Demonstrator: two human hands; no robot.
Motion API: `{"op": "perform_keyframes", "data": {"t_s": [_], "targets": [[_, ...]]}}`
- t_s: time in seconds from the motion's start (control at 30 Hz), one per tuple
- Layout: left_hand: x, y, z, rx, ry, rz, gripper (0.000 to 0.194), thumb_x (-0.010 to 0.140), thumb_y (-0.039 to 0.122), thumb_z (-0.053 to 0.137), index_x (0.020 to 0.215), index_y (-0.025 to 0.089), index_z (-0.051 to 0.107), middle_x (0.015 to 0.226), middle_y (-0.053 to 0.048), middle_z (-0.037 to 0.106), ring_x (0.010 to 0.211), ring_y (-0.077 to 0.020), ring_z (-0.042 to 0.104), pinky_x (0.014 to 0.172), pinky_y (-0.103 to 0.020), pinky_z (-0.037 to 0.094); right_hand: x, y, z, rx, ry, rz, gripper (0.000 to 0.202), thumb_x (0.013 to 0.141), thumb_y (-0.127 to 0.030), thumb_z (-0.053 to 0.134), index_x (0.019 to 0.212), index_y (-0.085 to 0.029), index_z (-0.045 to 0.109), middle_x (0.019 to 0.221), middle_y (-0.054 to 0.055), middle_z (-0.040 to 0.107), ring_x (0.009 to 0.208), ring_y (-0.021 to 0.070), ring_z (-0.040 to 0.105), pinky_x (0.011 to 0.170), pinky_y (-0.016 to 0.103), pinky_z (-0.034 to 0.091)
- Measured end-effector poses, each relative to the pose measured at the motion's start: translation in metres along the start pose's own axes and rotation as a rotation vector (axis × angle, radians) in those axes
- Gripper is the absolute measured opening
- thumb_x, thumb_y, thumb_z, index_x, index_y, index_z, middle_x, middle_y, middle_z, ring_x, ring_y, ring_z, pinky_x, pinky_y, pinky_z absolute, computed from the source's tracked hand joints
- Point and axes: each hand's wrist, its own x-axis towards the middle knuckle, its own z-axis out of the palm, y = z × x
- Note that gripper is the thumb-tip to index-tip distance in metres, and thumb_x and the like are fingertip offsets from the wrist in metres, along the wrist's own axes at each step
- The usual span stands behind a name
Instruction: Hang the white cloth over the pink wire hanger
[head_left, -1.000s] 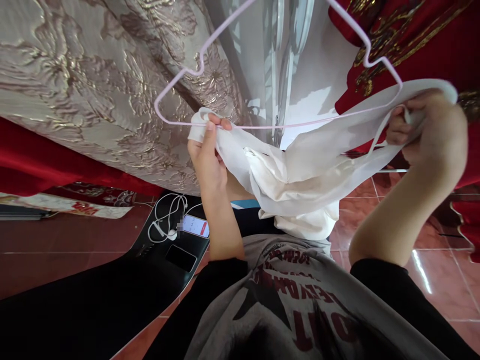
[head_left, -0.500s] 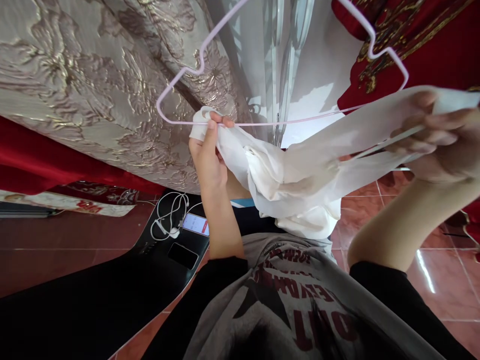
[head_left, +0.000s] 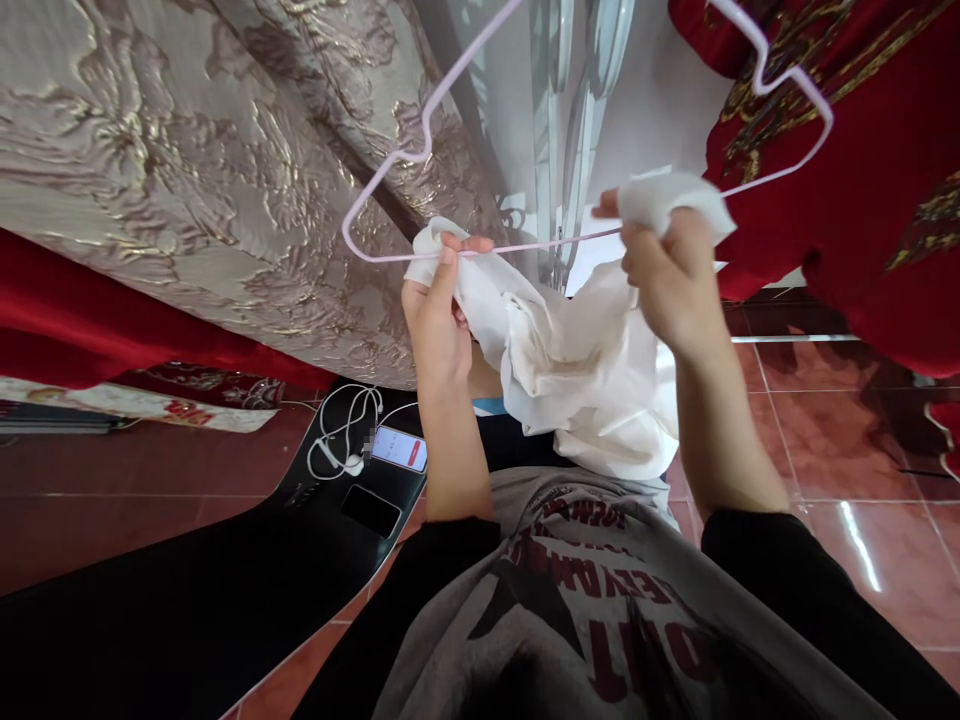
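Note:
A pale pink clothes hanger [head_left: 555, 244] stretches across the upper middle, its lower bar running level in front of me. White thin cloth [head_left: 622, 400] hangs below the bar and bunches over my lap; I cannot tell what kind of garment it is. My left hand [head_left: 442, 290] is closed on one end of the cloth and the left part of the bar, thumb on top. My right hand [head_left: 671, 260] is closed on the other end of the cloth, close to the right part of the bar. That end wraps over its fingers and hides some of them.
At left hangs a beige embossed curtain [head_left: 187, 180]; at right, red fabric with gold trim [head_left: 840, 170]. A black bench [head_left: 187, 590] holds a lit phone [head_left: 399, 448], a dark phone [head_left: 371, 511] and white earphones [head_left: 349, 420]. Red tiles [head_left: 832, 440] cover the floor.
My right hand has come in from the far right toward the hanger's bar, bringing its end of the cloth. The stretched cloth has slackened. My left hand and the hanger have shifted slightly right.

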Motion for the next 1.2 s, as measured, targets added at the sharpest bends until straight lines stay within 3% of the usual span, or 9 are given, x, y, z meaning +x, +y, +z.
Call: {"op": "perform_keyframes", "data": {"t_s": [0.1,0.2,0.4,0.53,0.73,0.87,1.0,1.1,1.2], "targets": [[0.001,0.001,-0.009,0.071,0.032,-0.084,0.026,0.089,0.051,0.077,0.089,0.026,0.071,0.102,-0.006,0.079,0.049,-0.0121,0.041,0.042,-0.028,0.026,0.003,0.017,0.007,-0.128,-0.012,-0.115,0.034,0.102,-0.054,0.055,0.104,-0.022,0.067,0.098,0.005,0.067,0.097,0.0167,0.066,0.099,0.039,0.056],[0.006,0.003,-0.031,0.117,-0.011,-0.152,0.03,0.08,0.05,0.083,0.086,0.022,0.075,0.095,-0.008,0.08,0.045,-0.0069,0.027,0.041,-0.024,0.012,0.006,0.025,0.003,-0.15,0.079,-0.166,0.047,0.098,-0.066,0.056,0.097,-0.021,0.066,0.093,0.005,0.065,0.094,0.0173,0.065,0.099,0.041,0.056],[0.019,0.024,-0.076,0.411,0.138,-0.092,0.01,0.072,0.024,0.079,0.07,0.016,0.074,0.07,-0.004,0.065,0.061,-0.013,0.049,0.054,-0.025,0.035,0.007,0.023,-0.003,-0.153,0.105,-0.161,0.049,0.094,-0.068,0.061,0.09,-0.019,0.065,0.087,0.004,0.062,0.088,0.0157,0.063,0.094,0.041,0.056],[0.034,0.046,-0.072,0.411,0.258,0.083,0.013,0.074,0.012,0.064,0.062,0.016,0.063,0.062,0.001,0.047,0.062,-0.0112,0.039,0.06,-0.025,0.03,0.005,0.026,0.0,-0.118,0.103,-0.159,0.043,0.097,-0.061,0.062,0.091,-0.019,0.065,0.089,0.005,0.06,0.09,0.0162,0.063,0.095,0.041,0.056],[0.066,0.065,-0.052,0.174,0.091,-0.021,0.032,0.073,0.007,0.056,0.051,0.021,0.038,0.059,0.001,0.022,0.058,-0.0125,0.015,0.055,-0.029,0.02,0.003,0.029,0.001,-0.104,0.124,-0.173,0.042,0.096,-0.061,0.062,0.088,-0.02,0.066,0.087,0.005,0.062,0.09,0.0167,0.063,0.095,0.041,0.058],[0.068,0.073,-0.051,0.085,0.073,-0.109,0.031,0.083,0.009,0.056,0.057,0.022,0.043,0.058,-0.002,0.039,0.057,-0.0143,0.031,0.055,-0.029,0.032,0.003,0.03,0.001,-0.091,0.131,-0.186,0.043,0.096,-0.063,0.062,0.089,-0.02,0.067,0.088,0.005,0.064,0.089,0.0168,0.065,0.096,0.042,0.058],[0.059,0.078,-0.042,0.3,-0.034,0.08,0.021,0.08,0.008,0.062,0.061,0.016,0.066,0.056,-0.004,0.055,0.05,-0.0129,0.035,0.052,-0.029,0.028,0.001,0.033,0.006,-0.097,0.126,-0.2,0.045,0.098,-0.063,0.058,0.092,-0.02,0.069,0.09,0.006,0.066,0.091,0.0177,0.067,0.095,0.041,0.058],[0.06,0.078,-0.037,0.314,-0.082,0.077,0.018,0.081,0.007,0.06,0.081,0.008,0.079,0.079,-0.012,0.076,0.05,-0.0112,0.033,0.05,-0.028,0.025,0.0,0.034,0.008,-0.127,0.138,-0.199,0.046,0.098,-0.064,0.056,0.093,-0.02,0.069,0.09,0.006,0.067,0.091,0.0182,0.068,0.094,0.041,0.058],[0.066,0.072,-0.041,0.182,-0.056,-0.002,0.02,0.083,0.004,0.057,0.089,0.007,0.076,0.098,-0.018,0.081,0.051,-0.0097,0.027,0.048,-0.025,0.025,-0.001,0.034,0.008,-0.145,0.145,-0.202,0.047,0.099,-0.064,0.055,0.093,-0.02,0.07,0.092,0.007,0.067,0.092,0.0186,0.068,0.095,0.041,0.058]]}}
